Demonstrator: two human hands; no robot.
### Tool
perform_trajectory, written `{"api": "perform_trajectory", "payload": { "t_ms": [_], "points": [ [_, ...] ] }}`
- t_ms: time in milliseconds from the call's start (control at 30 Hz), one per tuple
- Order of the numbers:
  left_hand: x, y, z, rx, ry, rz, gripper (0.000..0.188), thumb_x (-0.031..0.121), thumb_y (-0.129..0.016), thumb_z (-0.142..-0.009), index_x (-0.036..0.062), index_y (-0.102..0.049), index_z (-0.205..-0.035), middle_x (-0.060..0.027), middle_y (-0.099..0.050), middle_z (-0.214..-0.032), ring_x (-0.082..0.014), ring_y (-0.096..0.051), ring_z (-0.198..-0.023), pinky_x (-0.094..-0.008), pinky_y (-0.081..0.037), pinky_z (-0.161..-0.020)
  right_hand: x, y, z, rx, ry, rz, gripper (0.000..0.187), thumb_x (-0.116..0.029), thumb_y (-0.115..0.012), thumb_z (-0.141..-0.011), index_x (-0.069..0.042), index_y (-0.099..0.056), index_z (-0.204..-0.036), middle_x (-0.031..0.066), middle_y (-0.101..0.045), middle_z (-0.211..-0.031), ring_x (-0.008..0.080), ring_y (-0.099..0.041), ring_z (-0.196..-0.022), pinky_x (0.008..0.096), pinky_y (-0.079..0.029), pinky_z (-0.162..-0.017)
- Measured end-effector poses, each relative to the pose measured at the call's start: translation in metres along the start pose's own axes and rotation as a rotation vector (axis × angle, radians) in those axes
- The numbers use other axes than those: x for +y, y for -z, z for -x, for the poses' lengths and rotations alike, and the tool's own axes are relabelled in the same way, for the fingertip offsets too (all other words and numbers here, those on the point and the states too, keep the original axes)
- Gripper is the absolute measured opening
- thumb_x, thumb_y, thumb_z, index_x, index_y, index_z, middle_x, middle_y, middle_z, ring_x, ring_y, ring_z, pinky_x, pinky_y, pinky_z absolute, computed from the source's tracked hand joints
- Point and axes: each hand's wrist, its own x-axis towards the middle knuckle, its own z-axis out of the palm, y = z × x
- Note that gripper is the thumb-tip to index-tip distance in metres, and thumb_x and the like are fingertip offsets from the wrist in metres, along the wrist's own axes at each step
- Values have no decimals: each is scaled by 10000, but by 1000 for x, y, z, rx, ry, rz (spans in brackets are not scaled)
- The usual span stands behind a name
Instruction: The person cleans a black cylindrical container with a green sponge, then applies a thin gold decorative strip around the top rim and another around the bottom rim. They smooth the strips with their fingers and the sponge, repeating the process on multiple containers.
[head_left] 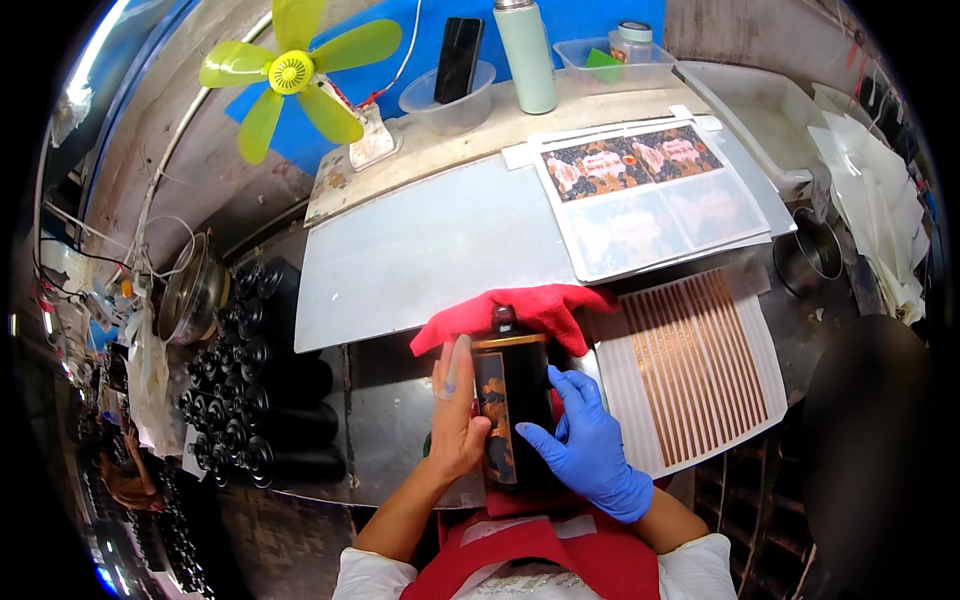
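Note:
A black bottle [530, 420] with a gold band, a dark knobbed top and a patterned floral strip [496, 430] on its front lies in front of me, its top pointing away. My bare left hand [456, 415] lies along its left side, fingers stretched toward the top and thumb at the strip's edge. From the right, my blue-gloved right hand [592, 440] grips the body, thumb across the front and fingers bent along the side. Between them the two hands hold the bottle. A red cloth [545, 305] lies beyond its top end.
Several black bottles [300, 410] are stacked at the left. A grey board [410, 250], printed decal sheets [620, 240] and a gold-striped sheet [660, 370] cover the worktop. Behind are a green fan [290, 73], a flask [525, 60], plastic tubs [465, 112] and a white tray [745, 110].

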Motion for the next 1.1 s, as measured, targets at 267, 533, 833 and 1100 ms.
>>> {"api": "perform_trajectory", "payload": {
  "t_ms": [267,533,833,1100],
  "points": [
    [-17,17,-20,-119,-243,-203,790,609,-270,-896,-12,-315,-1382,-226,-328,-1405,-404,-249,-1326,-543,-108,-1063,-1,1,-2,-20,-16,-8,698,-309,-714,-767,11,-401,-1302,131,-465,-1135,133,-519,-552,276,-468,-541],
    [34,38,-86,-466,-540,-549,743,650,-320,-831,117,-447,-1334,-102,-511,-1279,-294,-363,-1291,-474,-218,-1064,-2,3,0,4,3,1,690,-304,-710,-771,3,-404,-1307,144,-475,-1149,149,-539,-567,290,-473,-545],
    [61,23,-80,-659,-559,-569,641,582,-390,-862,50,-524,-1194,-145,-595,-1061,-293,-412,-1224,-485,-222,-1064,-1,24,3,-261,-73,-50,613,-365,-649,-806,-52,-407,-1275,156,-556,-1087,373,-593,-881,416,-493,-706],
    [25,40,49,-18,-60,-36,1124,658,-714,-568,23,-281,-1389,-267,-258,-1399,-429,-209,-1310,-523,-179,-1048,116,90,-8,285,-585,-1201,459,-465,-483,-912,-33,-625,-978,2,-548,-640,47,-408,-425,201,-357,-380]
  ]
}}
